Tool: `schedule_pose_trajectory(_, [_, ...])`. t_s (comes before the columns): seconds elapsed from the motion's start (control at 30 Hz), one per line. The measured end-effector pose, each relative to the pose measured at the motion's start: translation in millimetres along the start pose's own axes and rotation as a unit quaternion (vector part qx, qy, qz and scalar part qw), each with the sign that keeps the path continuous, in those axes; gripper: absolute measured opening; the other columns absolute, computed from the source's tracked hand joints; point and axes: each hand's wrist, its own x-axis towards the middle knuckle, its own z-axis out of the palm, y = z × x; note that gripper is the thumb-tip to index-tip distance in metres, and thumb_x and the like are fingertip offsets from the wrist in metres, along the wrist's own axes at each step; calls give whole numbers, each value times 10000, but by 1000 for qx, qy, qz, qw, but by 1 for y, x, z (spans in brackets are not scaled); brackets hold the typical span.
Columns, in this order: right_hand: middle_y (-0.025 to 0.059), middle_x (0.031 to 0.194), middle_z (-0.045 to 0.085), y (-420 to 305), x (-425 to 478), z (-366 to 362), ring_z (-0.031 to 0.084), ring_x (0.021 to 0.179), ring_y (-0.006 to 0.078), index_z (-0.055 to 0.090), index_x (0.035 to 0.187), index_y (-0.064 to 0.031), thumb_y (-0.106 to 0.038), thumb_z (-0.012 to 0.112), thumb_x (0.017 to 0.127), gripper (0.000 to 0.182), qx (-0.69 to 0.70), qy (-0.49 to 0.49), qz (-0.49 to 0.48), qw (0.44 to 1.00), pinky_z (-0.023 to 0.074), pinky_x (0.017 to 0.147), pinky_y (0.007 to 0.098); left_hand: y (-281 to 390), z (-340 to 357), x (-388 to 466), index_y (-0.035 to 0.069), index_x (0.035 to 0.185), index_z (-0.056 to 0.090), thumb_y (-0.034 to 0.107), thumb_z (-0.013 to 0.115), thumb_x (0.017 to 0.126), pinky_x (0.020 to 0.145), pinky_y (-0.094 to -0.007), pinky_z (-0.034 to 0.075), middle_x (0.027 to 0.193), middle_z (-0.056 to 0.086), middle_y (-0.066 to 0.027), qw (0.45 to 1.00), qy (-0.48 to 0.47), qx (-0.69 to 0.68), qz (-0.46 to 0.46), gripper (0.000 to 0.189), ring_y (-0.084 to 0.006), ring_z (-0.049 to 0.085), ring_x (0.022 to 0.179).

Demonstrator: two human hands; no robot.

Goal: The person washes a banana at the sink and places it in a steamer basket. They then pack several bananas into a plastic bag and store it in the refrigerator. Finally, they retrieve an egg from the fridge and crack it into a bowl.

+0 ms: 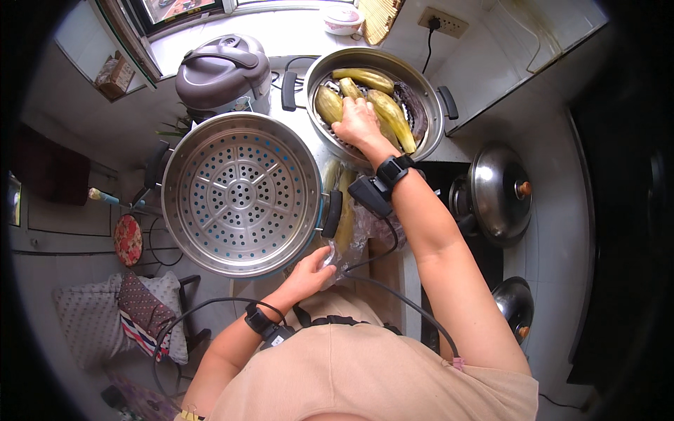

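My right hand [359,123] reaches into a metal steamer pot [438,123], its fingers closed around one of the yellow-green eggplants [349,88]. Other soft, wrinkled eggplants [389,113] lie around it on the perforated rack, and a dark purple one [413,110] rests along the right wall. Below, my left hand [308,273] pinches the edge of a clear plastic bag [360,231]. Inside the bag are long yellowish eggplants [346,205], partly hidden by film and the neighbouring handle. Left of the bag stands a second steamer tier [241,196], its perforated bottom bare.
An electric pressure cooker [224,73] stands behind the bare tier. On the windowsill is a lidded bowl [342,20]. A domed metal lid [503,194] sits over the stove at right, another lid [513,305] nearer me. Cables [405,300] run from my wrist devices.
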Motion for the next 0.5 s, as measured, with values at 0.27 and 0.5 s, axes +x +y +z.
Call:
schedule_pose_trajectory(0.27, [207, 1139, 515, -8, 17, 12, 457, 1126, 340, 469, 1149, 20, -143, 649, 698, 512, -6, -12, 21, 1000, 380, 967, 401, -3, 1, 1, -2, 1287, 444, 215, 584, 837, 867, -330, 447, 1086, 603, -189, 1000, 12, -27, 11, 519, -244, 587, 980])
schedule_pose_trajectory(0.5, [216, 1211, 521, -20, 30, -7, 493, 1165, 316, 475, 1197, 56, -191, 673, 679, 607, 4, -89, 111, 990, 384, 999, 368, -16, 2, 4, 7, 1260, 473, 204, 573, 844, 878, -332, 443, 1099, 602, -180, 999, 13, -39, 28, 471, -251, 584, 1006])
